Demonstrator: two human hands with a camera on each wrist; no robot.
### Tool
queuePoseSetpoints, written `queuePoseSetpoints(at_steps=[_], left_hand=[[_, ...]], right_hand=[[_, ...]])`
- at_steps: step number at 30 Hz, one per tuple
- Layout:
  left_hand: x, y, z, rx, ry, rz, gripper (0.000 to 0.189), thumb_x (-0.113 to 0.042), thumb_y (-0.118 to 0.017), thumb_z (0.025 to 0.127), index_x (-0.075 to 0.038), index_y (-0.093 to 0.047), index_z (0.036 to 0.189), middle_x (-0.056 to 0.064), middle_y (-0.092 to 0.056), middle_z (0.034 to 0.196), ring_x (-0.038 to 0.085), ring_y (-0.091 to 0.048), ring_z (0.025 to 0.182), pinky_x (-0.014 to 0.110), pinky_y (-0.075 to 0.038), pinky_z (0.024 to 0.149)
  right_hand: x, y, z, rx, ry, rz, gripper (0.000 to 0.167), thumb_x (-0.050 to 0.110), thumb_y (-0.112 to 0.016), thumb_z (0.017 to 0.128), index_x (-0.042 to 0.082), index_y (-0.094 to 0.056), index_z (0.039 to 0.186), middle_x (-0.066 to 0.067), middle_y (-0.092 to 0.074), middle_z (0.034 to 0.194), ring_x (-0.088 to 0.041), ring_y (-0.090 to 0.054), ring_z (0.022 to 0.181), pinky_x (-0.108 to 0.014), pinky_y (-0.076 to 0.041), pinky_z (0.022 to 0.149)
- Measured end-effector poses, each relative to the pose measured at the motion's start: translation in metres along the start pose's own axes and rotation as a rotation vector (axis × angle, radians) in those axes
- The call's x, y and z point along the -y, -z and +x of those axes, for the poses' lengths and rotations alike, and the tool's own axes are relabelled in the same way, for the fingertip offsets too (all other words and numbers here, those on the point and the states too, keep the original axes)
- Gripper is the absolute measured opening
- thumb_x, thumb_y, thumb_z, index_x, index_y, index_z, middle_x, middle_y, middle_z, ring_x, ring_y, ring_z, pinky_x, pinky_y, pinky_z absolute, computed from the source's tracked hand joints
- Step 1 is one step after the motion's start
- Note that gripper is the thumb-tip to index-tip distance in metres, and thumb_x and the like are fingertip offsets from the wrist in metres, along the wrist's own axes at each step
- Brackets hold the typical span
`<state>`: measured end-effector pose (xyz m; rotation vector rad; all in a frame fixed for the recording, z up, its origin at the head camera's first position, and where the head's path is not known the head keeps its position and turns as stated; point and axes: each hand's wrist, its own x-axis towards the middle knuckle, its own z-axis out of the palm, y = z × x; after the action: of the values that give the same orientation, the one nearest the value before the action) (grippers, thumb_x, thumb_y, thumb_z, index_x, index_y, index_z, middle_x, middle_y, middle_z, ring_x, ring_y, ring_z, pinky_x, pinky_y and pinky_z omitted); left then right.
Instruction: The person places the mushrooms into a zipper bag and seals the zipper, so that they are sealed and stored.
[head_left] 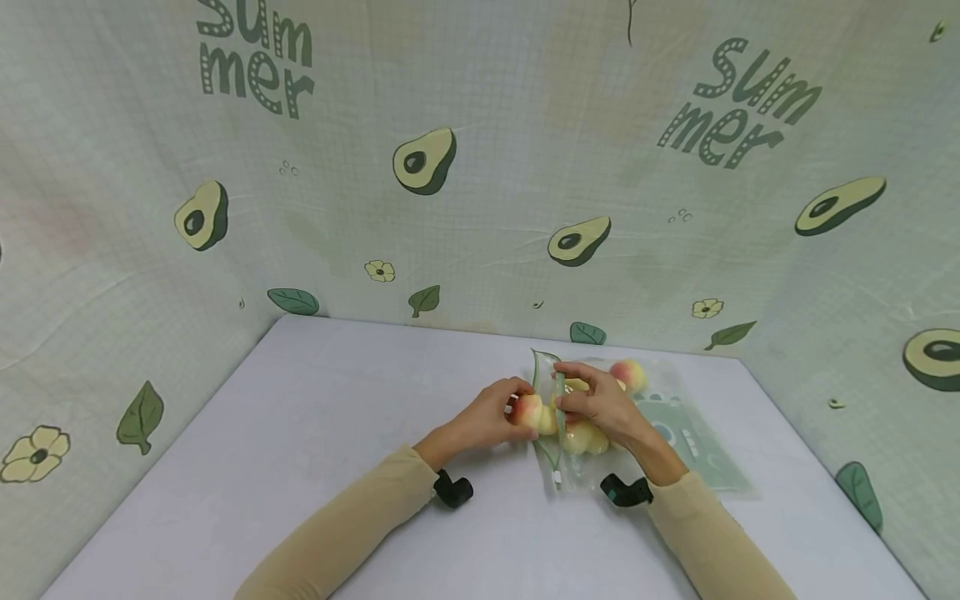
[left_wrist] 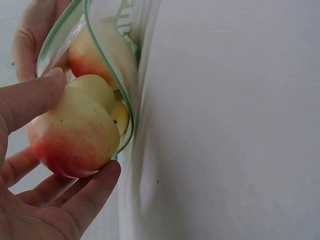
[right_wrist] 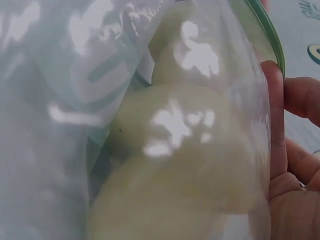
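A clear zip bag (head_left: 716,458) with a green-edged mouth lies on the table, its mouth facing left and parted. My left hand (head_left: 491,414) grips a yellow peach with a red blush (left_wrist: 75,132) at that mouth, thumb on one side and fingers on the other. My right hand (head_left: 600,408) pinches the bag's green rim (right_wrist: 280,50) from the right. Several pale yellow fruits (right_wrist: 185,125) fill the bag behind the film. Another blushed peach (left_wrist: 97,50) shows just inside the mouth, and one more (head_left: 628,375) near the bag's far edge.
The white table (head_left: 337,400) meets a printed cloth (head_left: 495,167) at the back and sides. A white zip slider (head_left: 557,478) hangs at the near end of the bag's mouth. Black wrist cameras (head_left: 453,489) sit under both forearms.
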<state>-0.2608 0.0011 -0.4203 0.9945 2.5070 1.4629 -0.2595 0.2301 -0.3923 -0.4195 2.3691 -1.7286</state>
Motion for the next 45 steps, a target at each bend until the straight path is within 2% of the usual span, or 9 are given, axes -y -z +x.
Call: queuePoseSetpoints(at_steps=[14,20,29,42,45], left_hand=[[-0.001,-0.008,0.004,-0.012,0.034,-0.013,0.054,-0.015,-0.083,0.074,-0.007,-0.052,0.118,0.002,-0.055,0.113,0.015,-0.057,0.102,0.019,-0.050,0.078],[-0.004,-0.009,0.005,-0.008,0.038,-0.001,0.055,-0.017,-0.083,0.074,-0.006,-0.052,0.119,0.003,-0.056,0.115,0.017,-0.057,0.104,0.019,-0.050,0.078],[-0.005,-0.012,0.008,0.003,0.036,0.012,0.056,-0.020,-0.084,0.074,-0.007,-0.053,0.118,0.002,-0.056,0.115,0.016,-0.056,0.104,0.019,-0.050,0.078],[-0.008,-0.016,0.010,0.007,0.046,0.012,0.054,-0.020,-0.083,0.074,-0.010,-0.053,0.118,0.000,-0.056,0.114,0.015,-0.056,0.103,0.019,-0.049,0.078],[-0.007,-0.016,0.010,0.006,0.046,0.011,0.054,-0.021,-0.083,0.074,-0.011,-0.053,0.118,0.000,-0.055,0.114,0.015,-0.056,0.103,0.019,-0.049,0.078]], right_hand=[[0.001,0.001,0.000,-0.017,0.009,-0.022,0.061,0.006,-0.069,0.084,0.005,-0.045,0.140,-0.018,-0.045,0.135,-0.018,-0.062,0.068,-0.033,-0.056,0.066],[0.001,0.001,-0.001,-0.003,0.016,-0.020,0.062,0.008,-0.070,0.085,0.004,-0.045,0.141,-0.020,-0.044,0.137,-0.018,-0.062,0.070,-0.032,-0.056,0.068],[0.000,0.001,-0.001,-0.003,0.017,-0.011,0.061,0.009,-0.070,0.085,0.005,-0.045,0.140,-0.019,-0.045,0.136,-0.018,-0.062,0.066,-0.030,-0.056,0.065],[0.002,0.002,-0.002,0.020,0.022,-0.006,0.062,0.008,-0.069,0.086,0.006,-0.043,0.142,-0.024,-0.041,0.139,-0.033,-0.062,0.066,-0.044,-0.056,0.065],[0.001,0.003,-0.001,0.020,0.025,-0.009,0.062,0.009,-0.069,0.086,0.005,-0.043,0.142,-0.024,-0.041,0.139,-0.035,-0.061,0.066,-0.044,-0.056,0.065]])
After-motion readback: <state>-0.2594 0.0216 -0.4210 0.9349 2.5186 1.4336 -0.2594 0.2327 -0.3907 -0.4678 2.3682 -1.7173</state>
